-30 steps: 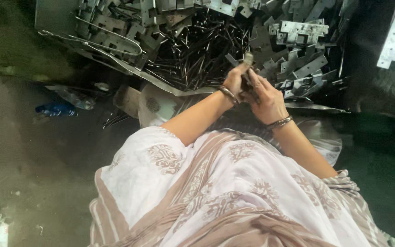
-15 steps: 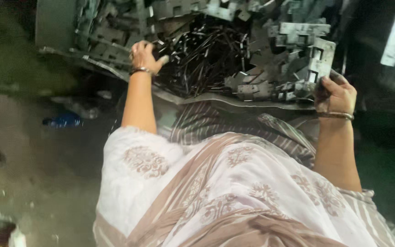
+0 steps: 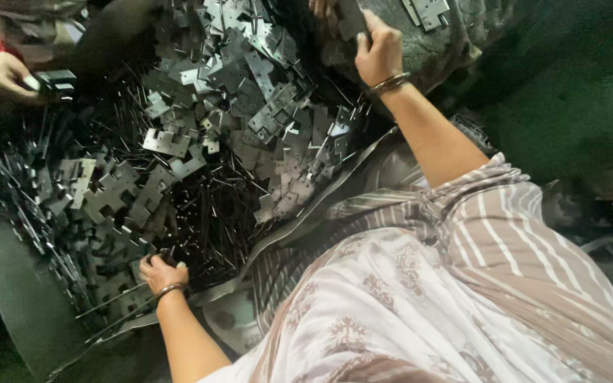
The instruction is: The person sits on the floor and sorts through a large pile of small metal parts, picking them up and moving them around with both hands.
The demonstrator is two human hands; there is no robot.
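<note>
Hinge plates (image 3: 250, 85) of dark grey metal lie heaped across the big sheet-metal tray (image 3: 8, 284) in front of me, notched flat pieces piled thick along its far side and thinning toward the near edge. Among and beneath them runs a tangle of thin black pins (image 3: 214, 213), densest in the middle of the tray.

My left hand (image 3: 161, 273) is down at the near edge of the tray, fingers curled into the pins and small plates there; a metal bangle (image 3: 168, 289) sits on the wrist. I see the fingers bent over the pile, but I cannot tell whether they have actually closed on a piece or are only resting among them.

My right hand (image 3: 377, 50) is stretched out well apart from the left, at the far right of the heap, with a bangle on that wrist too. Its fingers are wrapped around a flat dark plate (image 3: 349, 18) that stands up at the top edge of the view, thumb on the near face.

At the upper left, another person's hand (image 3: 8, 71), with a red band at the wrist, holds a small stack of plates (image 3: 54, 81) over the tray's far corner.

A patterned pale garment with brown stripes (image 3: 427, 298) fills the lower right.
</note>
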